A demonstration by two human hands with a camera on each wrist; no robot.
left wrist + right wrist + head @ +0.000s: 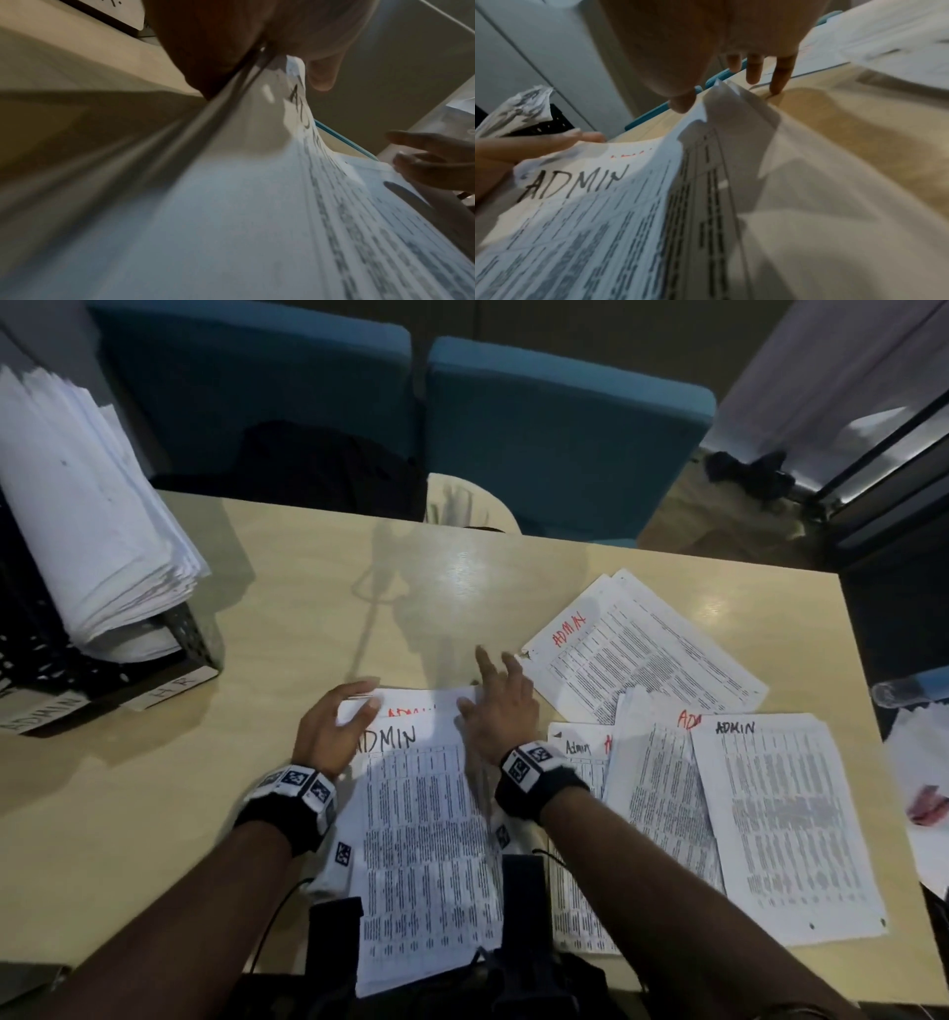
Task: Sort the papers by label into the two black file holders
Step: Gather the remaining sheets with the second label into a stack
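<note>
A stack of printed sheets [426, 839] lies at the table's near edge, its top sheet marked "ADMIN" in black. My left hand [334, 726] grips the stack's top-left corner, thumb on top and fingers curled over the far edge. The wrist views show the stack [257, 203] [603, 203] lifted and bent at that corner. My right hand [495, 706] lies with straight, spread fingers [781, 75] against the stack's top-right corner and the table. The black mesh file holders [195, 634] stand at the far left, tagged "HR" [172, 693] and "ADMIN" [43, 713], with a thick wad of papers [87, 505] in them.
More sheets marked "ADMIN" lie loose on the right: a red-lettered one [642, 649] and an overlapping pile [770, 814]. Two blue chairs [565, 428] stand beyond the beige table [154, 788]. A clear bottle [909, 690] and more paper lie at the right edge.
</note>
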